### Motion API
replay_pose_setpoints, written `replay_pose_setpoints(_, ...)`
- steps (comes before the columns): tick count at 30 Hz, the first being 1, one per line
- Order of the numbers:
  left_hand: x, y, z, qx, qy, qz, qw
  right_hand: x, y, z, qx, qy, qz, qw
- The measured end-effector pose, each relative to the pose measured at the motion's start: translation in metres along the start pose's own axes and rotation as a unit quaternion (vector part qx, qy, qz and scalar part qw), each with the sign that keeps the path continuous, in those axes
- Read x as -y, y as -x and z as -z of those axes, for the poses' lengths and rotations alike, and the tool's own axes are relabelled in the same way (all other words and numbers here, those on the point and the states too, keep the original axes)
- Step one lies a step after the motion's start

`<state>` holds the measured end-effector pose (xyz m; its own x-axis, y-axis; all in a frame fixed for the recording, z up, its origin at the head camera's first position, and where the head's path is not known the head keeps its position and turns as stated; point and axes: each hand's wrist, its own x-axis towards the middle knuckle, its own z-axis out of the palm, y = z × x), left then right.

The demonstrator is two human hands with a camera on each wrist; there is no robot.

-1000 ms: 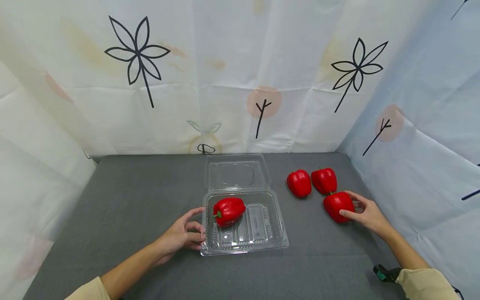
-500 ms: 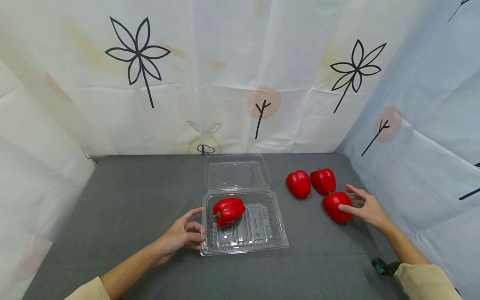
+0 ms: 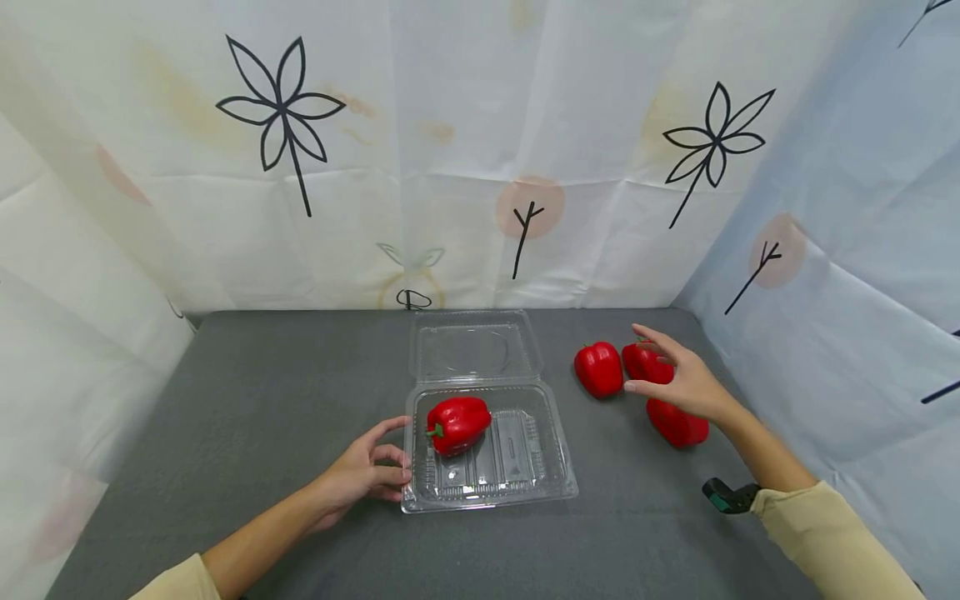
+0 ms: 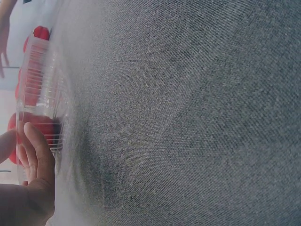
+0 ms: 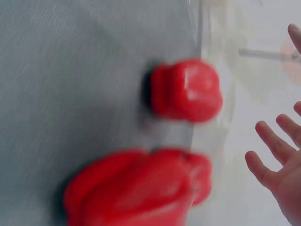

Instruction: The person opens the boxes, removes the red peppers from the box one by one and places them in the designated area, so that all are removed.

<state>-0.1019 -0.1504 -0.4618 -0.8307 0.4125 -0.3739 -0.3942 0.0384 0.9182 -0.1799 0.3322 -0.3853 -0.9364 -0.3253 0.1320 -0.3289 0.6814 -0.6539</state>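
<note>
A clear plastic clamshell container (image 3: 558, 483) lies with its lid (image 3: 476, 346) folded back, one red bell pepper (image 3: 459, 423) on its side in the left part of the base. My left hand (image 3: 367, 471) holds the container's left edge, fingers against the outer wall (image 4: 40, 150) and thumb at the rim. My right hand (image 3: 693, 387), fingers spread and holding nothing, is above the loose peppers at the right. It partly covers the back right pepper (image 3: 643, 364) and the front pepper (image 3: 678, 425). Left of these sits another red pepper (image 3: 598, 370).
A grey cloth covers the table (image 3: 300, 375). Patterned white curtains (image 3: 450, 150) hang behind it and at both sides, the right one (image 3: 862, 333) close to my right arm. A dark band with a small device (image 3: 727, 497) is at my right wrist.
My right hand has let go of the front pepper, lifted and moved back and left above the loose peppers. My left hand and the container have stayed put.
</note>
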Motion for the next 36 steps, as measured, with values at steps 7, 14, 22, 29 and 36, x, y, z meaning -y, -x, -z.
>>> replay_pose_setpoints(7,-0.001,0.0,0.0,-0.001,-0.003,0.003,1.0,0.029,-0.027,-0.034,0.053,-0.001,0.074,0.996)
replay_pose_setpoints(14,-0.001,-0.001,0.0,-0.006,-0.005,0.004,1.0,0.052,-0.045,-0.073,0.125,-0.029,0.126,0.984)
replay_pose_setpoints(22,-0.001,-0.001,-0.001,-0.002,-0.006,0.0,1.0,0.071,-0.055,-0.101,0.183,-0.056,0.149,0.97)
replay_pose_setpoints(29,-0.001,0.0,-0.001,-0.004,-0.006,0.004,1.0,0.081,-0.057,-0.122,0.228,-0.043,0.163,0.959)
replay_pose_setpoints(36,-0.001,0.0,-0.001,-0.002,-0.006,0.002,1.0,0.09,-0.058,-0.139,0.242,-0.027,0.162,0.956)
